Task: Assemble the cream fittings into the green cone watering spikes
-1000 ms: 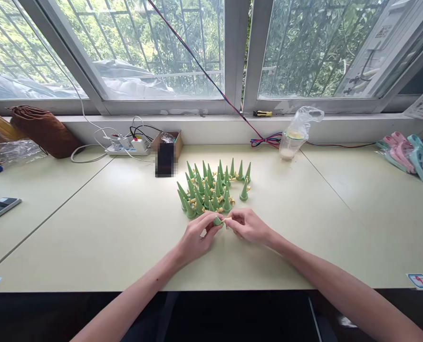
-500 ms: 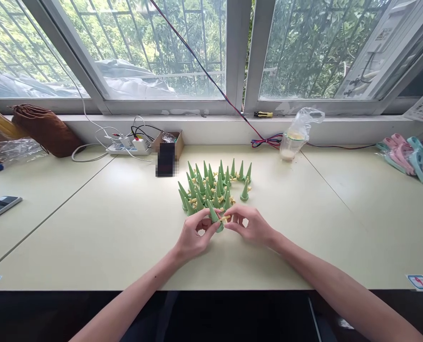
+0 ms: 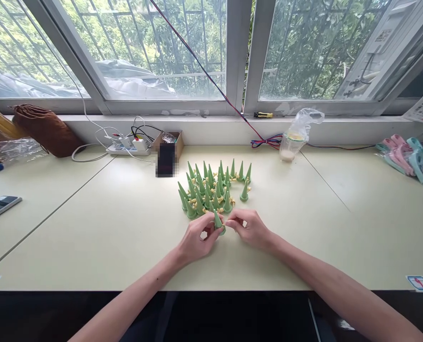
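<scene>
My left hand grips the base of a green cone between thumb and fingers, its tip pointing up and slightly left. Against the cone's right side, my right hand is closed in a pinch on a small yellow piece, which the fingertips mostly cover. Just beyond both hands stand several similar green cones in a close group, small yellow pieces at their sides. One cone stands apart at the group's right.
Behind the cones are a small cardboard box, a power strip with cables and a bagged cup. A brown pouch lies at far left. Pink and blue plastic items lie at far right. A yellow-handled tool rests on the sill.
The held cone has moved slightly right and down and stands more upright. My right fingertips have come together at its side, covering most of the yellow piece.
</scene>
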Demonstrator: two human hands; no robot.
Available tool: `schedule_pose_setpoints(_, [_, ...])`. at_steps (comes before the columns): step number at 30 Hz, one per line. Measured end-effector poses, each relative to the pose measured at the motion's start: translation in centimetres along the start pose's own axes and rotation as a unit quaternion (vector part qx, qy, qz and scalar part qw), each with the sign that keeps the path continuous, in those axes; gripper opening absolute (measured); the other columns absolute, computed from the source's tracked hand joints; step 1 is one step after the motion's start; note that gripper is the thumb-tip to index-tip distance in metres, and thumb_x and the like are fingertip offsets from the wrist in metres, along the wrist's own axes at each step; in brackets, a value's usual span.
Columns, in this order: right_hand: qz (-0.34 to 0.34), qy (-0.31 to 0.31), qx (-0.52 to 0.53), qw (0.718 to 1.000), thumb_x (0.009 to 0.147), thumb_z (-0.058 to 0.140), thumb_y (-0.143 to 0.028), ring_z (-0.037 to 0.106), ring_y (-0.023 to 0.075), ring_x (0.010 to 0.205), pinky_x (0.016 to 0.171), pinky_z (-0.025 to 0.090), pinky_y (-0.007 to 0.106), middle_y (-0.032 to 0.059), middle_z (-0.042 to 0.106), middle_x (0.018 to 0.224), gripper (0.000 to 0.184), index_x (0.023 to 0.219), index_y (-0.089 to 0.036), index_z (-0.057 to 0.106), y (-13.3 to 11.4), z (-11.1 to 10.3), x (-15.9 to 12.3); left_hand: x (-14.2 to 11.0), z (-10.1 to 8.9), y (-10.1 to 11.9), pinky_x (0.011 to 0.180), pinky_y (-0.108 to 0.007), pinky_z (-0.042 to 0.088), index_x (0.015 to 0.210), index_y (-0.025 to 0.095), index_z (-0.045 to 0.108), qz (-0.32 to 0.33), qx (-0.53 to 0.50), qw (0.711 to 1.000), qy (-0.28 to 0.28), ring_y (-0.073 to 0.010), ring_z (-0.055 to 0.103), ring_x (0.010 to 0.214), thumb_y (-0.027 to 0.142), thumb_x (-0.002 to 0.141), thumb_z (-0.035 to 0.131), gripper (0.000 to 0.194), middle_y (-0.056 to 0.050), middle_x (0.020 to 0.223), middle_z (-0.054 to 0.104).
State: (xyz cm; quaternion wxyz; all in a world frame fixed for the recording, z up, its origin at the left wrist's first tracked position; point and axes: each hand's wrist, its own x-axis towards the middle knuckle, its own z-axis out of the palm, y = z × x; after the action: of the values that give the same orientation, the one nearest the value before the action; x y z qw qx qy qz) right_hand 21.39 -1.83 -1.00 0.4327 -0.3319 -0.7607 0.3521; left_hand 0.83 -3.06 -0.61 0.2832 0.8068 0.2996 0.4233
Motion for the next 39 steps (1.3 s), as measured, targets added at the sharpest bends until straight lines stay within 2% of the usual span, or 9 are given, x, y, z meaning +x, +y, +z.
schedule_pose_setpoints(6, [0.036,0.004,0.010,0.999,0.097,0.053,-0.037,0.037,0.0106,0.053,0.049,0.029,0.025,-0.0012,0.048,0.058,0.039,0.063,-0.018,0.053,-0.2,0.3,0.1,0.0,0.0,0.1,0.048,-0.018,0.041,0.108,0.017,0.057,0.002,0.004,1.000,-0.011,-0.0062,0.043,0.052,0.010,0.091,0.058,0.018,0.004,0.070,0.051])
schedule_pose_setpoints(12, [0.065,0.001,0.011,0.998,0.096,0.050,-0.033,0.029,0.0088,0.050,0.048,0.023,0.025,-0.0050,0.033,0.053,0.043,0.057,-0.019,0.039,-0.5,0.5,0.2,-0.4,0.1,-0.2,0.047,-0.017,0.038,0.103,0.017,0.057,0.018,0.043,0.999,-0.021,-0.0060,0.042,0.052,0.009,0.090,0.058,0.016,0.001,0.076,0.057])
schedule_pose_setpoints(15, [0.076,0.000,0.014,0.997,0.096,0.050,-0.033,0.028,0.0084,0.049,0.048,0.022,0.025,-0.0057,0.031,0.052,0.044,0.056,-0.020,0.036,-0.4,0.6,0.2,-0.5,0.1,-0.3,0.048,-0.018,0.039,0.104,0.017,0.057,0.025,0.060,0.998,-0.021,-0.0066,0.041,0.053,0.009,0.090,0.058,0.017,0.002,0.073,0.055])
schedule_pose_setpoints(20, [0.072,0.002,0.000,0.997,0.098,0.051,-0.035,0.034,0.0087,0.050,0.048,0.027,0.024,-0.0040,0.044,0.056,0.038,0.065,-0.017,0.052,-0.6,0.5,0.3,0.0,-0.1,0.2,0.046,-0.018,0.036,0.100,0.016,0.059,0.003,0.040,0.999,-0.007,-0.0069,0.041,0.051,0.011,0.090,0.059,0.012,0.003,0.068,0.052])
schedule_pose_setpoints(22, [0.058,0.004,-0.006,0.998,0.098,0.054,-0.036,0.040,0.0091,0.052,0.048,0.032,0.024,-0.0017,0.055,0.065,0.027,0.081,-0.016,0.061,-0.8,0.3,0.2,0.2,-0.2,0.5,0.044,-0.018,0.035,0.102,0.016,0.058,-0.017,0.011,1.000,0.005,-0.0069,0.042,0.049,0.012,0.090,0.060,0.012,0.003,0.065,0.051])
schedule_pose_setpoints(24, [0.033,0.004,-0.009,0.999,0.096,0.059,-0.036,0.046,0.0094,0.054,0.049,0.039,0.023,0.0009,0.062,0.077,0.020,0.100,-0.017,0.064,-0.9,0.0,0.2,0.3,-0.3,0.7,0.045,-0.018,0.039,0.104,0.016,0.058,-0.046,-0.027,0.998,0.014,-0.0073,0.048,0.051,0.015,0.091,0.060,0.013,0.000,0.072,0.057])
schedule_pose_setpoints(27, [-0.019,-0.005,-0.022,1.000,0.094,0.064,-0.032,0.052,0.0097,0.058,0.054,0.047,0.024,0.0051,0.067,0.094,0.025,0.114,-0.019,0.063,-0.7,-0.3,0.0,0.3,-0.5,0.8,0.052,-0.022,0.049,0.107,0.016,0.058,-0.094,-0.095,0.991,0.027,-0.0091,0.058,0.057,0.020,0.092,0.062,0.015,-0.004,0.087,0.063])
schedule_pose_setpoints(31, [-0.062,-0.012,-0.029,0.998,0.095,0.063,-0.028,0.057,0.0115,0.064,0.059,0.052,0.026,0.0071,0.067,0.099,0.020,0.113,-0.020,0.065,0.0,-0.4,-0.1,0.3,-0.7,0.7,0.057,-0.024,0.052,0.110,0.017,0.059,-0.130,-0.164,0.977,0.032,-0.0107,0.062,0.064,0.023,0.093,0.063,0.019,-0.005,0.094,0.062])
schedule_pose_setpoints(39, [-0.060,-0.032,-0.019,0.998,0.100,0.055,-0.026,0.058,0.0142,0.069,0.059,0.051,0.026,0.0066,0.066,0.090,0.016,0.107,-0.019,0.067,-0.2,-0.6,0.1,0.4,-0.8,0.8,0.046,-0.017,0.041,0.112,0.016,0.060,-0.159,-0.220,0.962,0.021,-0.0046,0.050,0.055,0.024,0.093,0.065,0.021,-0.004,0.091,0.062])
